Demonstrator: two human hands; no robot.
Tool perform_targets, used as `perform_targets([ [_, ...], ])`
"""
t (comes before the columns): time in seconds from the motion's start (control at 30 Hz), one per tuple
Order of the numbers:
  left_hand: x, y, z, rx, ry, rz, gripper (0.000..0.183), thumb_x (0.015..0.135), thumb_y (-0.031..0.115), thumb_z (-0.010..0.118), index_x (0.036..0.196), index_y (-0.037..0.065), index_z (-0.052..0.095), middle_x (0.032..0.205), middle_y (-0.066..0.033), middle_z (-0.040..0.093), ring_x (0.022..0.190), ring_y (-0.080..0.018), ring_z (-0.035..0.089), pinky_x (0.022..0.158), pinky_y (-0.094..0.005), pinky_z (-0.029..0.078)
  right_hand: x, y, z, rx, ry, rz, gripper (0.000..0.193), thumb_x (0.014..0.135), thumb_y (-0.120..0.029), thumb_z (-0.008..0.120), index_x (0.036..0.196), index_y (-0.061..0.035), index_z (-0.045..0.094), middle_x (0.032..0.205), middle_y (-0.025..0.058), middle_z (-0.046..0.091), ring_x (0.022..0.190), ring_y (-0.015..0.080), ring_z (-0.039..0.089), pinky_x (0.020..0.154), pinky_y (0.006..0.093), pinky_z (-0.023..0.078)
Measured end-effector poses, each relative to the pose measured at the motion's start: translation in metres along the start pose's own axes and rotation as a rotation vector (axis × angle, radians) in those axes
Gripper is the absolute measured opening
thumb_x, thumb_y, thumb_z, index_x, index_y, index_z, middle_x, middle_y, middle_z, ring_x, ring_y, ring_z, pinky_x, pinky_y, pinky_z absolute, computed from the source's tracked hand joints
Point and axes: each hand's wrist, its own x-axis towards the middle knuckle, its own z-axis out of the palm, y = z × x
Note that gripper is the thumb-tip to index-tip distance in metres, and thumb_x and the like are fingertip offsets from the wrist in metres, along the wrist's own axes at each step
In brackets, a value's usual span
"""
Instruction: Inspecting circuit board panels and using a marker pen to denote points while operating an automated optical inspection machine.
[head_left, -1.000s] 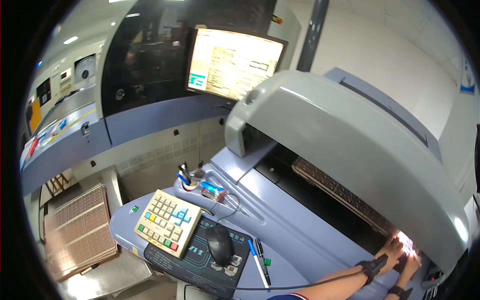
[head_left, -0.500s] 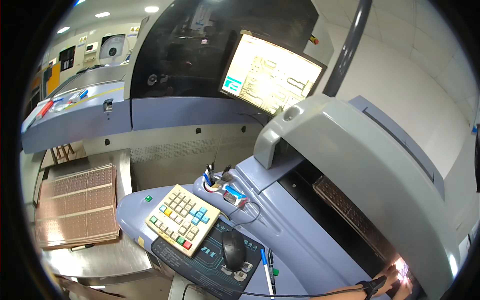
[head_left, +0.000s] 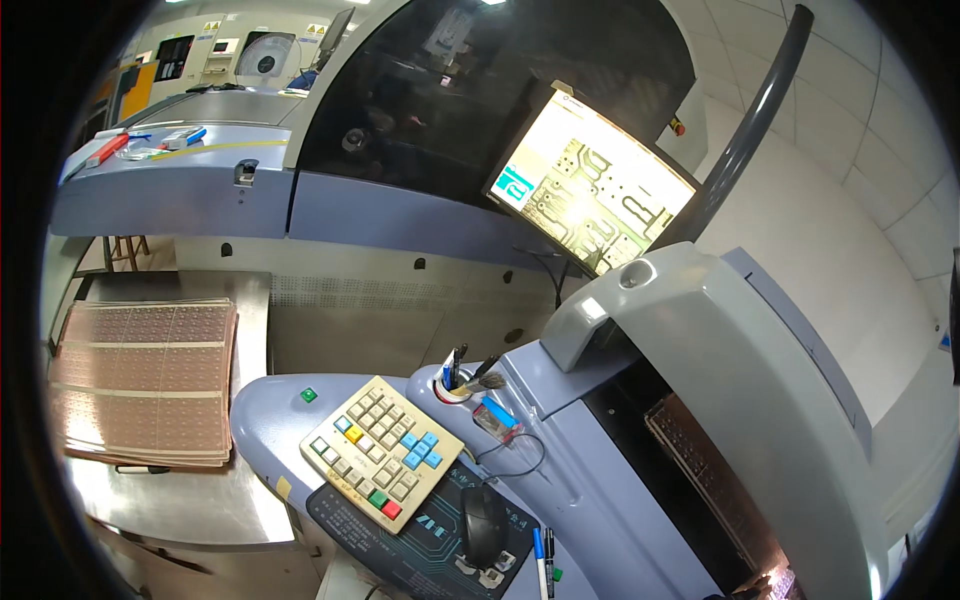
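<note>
Both hands are below the frame edge, lower right, so I can't tell if they're gripping or loose. Board lies in the machine bay under the hood, with its near end cut off by the frame. Risk: my view is off it. Working blind, I could skew it, scrape the copper on the bay edge, or pinch fingers under the hood.
</note>
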Motion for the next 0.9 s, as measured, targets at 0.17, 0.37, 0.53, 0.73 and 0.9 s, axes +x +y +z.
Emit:
perform_targets([
  [0.17,0.009,0.012,0.032,0.052,0.212,-0.013,0.033,0.086,0.034,0.059,0.112,0.014,0.065,0.121,-0.0096,0.060,0.123,-0.0302,0.046,0.113,-0.0564,0.024,-0.004,0.048,0.010,-0.277,0.094,-0.084,0.029,0.095,-0.025,0.050,0.090,-0.0044,0.070,0.092,0.0158,0.071,0.085,0.0313,0.067,0.077,0.0422,0.053],
  [0.37,0.018,0.006,0.072,0.118,0.154,-0.043,0.036,0.086,0.035,0.061,0.113,0.013,0.064,0.123,-0.0097,0.059,0.125,-0.0304,0.045,0.114,-0.0540,0.024,-0.001,0.038,0.020,-0.199,0.156,-0.031,0.029,0.094,-0.024,0.050,0.088,-0.0032,0.069,0.089,0.0160,0.070,0.082,0.0325,0.067,0.074,0.0433,0.053],
  [0.53,0.009,0.004,0.046,0.072,0.106,-0.049,0.037,0.086,0.036,0.062,0.114,0.012,0.064,0.123,-0.0094,0.059,0.125,-0.0300,0.045,0.115,-0.0542,0.023,-0.003,0.022,0.013,-0.124,0.107,0.002,0.029,0.094,-0.023,0.050,0.085,-0.0025,0.068,0.086,0.0170,0.070,0.080,0.0338,0.066,0.072,0.0442,0.052],
  [0.73,0.002,0.011,-0.002,0.017,0.040,-0.047,0.038,0.085,0.036,0.064,0.114,0.011,0.064,0.124,-0.0091,0.060,0.126,-0.0294,0.045,0.116,-0.0544,0.021,-0.006,0.016,0.005,-0.042,0.141,-0.017,0.026,0.092,-0.021,0.053,0.084,-0.0016,0.068,0.086,0.0175,0.070,0.079,0.0321,0.067,0.074,0.0417,0.052],
  [0.9,-0.001,0.011,-0.006,-0.002,0.046,-0.059,0.040,0.085,0.036,0.064,0.116,0.011,0.064,0.124,-0.0091,0.061,0.126,-0.0293,0.046,0.118,-0.0542,0.018,-0.006,0.029,0.006,0.058,0.068,0.012,0.020,0.091,-0.015,0.057,0.098,-0.0014,0.070,0.091,0.0187,0.071,0.078,0.0306,0.067,0.075,0.0393,0.053],
])
